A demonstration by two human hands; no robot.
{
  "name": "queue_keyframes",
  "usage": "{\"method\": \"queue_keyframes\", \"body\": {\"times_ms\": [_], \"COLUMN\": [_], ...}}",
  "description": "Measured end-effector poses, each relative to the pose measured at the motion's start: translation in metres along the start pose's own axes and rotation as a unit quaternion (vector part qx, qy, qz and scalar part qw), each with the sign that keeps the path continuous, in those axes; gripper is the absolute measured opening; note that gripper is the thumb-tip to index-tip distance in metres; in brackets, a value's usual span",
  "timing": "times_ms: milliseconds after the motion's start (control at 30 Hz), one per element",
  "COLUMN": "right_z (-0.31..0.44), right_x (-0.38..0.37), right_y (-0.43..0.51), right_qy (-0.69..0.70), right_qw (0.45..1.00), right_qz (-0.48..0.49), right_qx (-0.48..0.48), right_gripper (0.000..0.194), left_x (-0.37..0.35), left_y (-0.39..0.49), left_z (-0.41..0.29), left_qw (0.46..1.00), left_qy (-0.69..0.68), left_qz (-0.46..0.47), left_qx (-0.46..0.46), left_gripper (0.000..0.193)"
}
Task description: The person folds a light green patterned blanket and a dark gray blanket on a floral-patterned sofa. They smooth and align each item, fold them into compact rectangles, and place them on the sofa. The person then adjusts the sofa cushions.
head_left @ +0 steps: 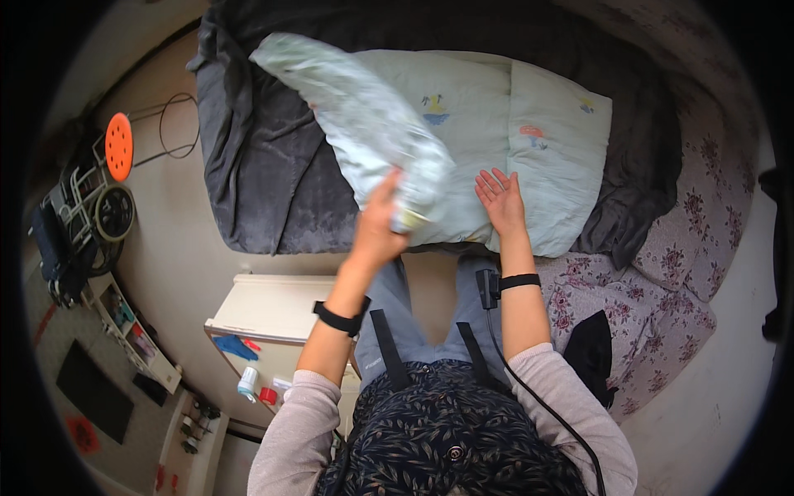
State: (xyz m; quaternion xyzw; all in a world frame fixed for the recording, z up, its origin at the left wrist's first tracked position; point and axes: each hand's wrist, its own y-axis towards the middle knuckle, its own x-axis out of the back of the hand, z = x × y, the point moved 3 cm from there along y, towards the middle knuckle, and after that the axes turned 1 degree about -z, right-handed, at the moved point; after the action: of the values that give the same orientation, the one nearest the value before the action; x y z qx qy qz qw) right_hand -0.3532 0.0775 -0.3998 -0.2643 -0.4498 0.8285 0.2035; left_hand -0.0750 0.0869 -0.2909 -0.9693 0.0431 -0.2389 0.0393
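Note:
A pale mint quilt (471,124) with small printed pictures lies on a dark grey plush blanket (267,167) spread over a bed. My left hand (379,217) grips the near edge of the quilt's left end, which is lifted and blurred by motion. That raised flap (372,118) slants from the far left down towards my fingers. My right hand (501,201) holds nothing; it is palm up with fingers apart, over the quilt's near part, just left of a fold line. Whether it touches the cloth I cannot tell.
Flower-patterned bedding (657,322) lies on the right, with a black cloth (589,356) on it. A cream cabinet (273,304) stands near my left forearm. Further left are a folded wheelchair (87,217) and an orange-topped stool (119,147). A cable (539,397) runs along my right arm.

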Motion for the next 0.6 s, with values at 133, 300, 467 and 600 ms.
{"method": "queue_keyframes", "body": {"times_ms": [133, 300, 467, 600], "right_z": [0.036, 0.018, -0.018, -0.025], "right_x": [0.039, 0.074, 0.053, 0.025], "right_y": [-0.003, 0.027, 0.041, 0.027], "right_qy": [-0.033, -0.417, -0.569, -0.533], "right_qw": [0.999, 0.904, 0.810, 0.805], "right_qz": [0.039, 0.024, -0.019, 0.117], "right_qx": [0.001, 0.088, 0.144, 0.234], "right_gripper": [0.073, 0.066, 0.072, 0.068], "left_x": [-0.092, -0.151, -0.115, -0.082], "left_y": [-0.005, -0.033, 0.003, 0.028], "left_z": [-0.027, 0.001, 0.055, 0.130], "left_qw": [0.953, 0.911, 0.980, 0.930], "left_qy": [0.082, 0.131, 0.198, 0.017], "left_qz": [0.234, 0.381, 0.033, -0.107], "left_qx": [-0.174, -0.094, 0.011, 0.352], "left_gripper": [0.044, 0.072, 0.079, 0.104]}}
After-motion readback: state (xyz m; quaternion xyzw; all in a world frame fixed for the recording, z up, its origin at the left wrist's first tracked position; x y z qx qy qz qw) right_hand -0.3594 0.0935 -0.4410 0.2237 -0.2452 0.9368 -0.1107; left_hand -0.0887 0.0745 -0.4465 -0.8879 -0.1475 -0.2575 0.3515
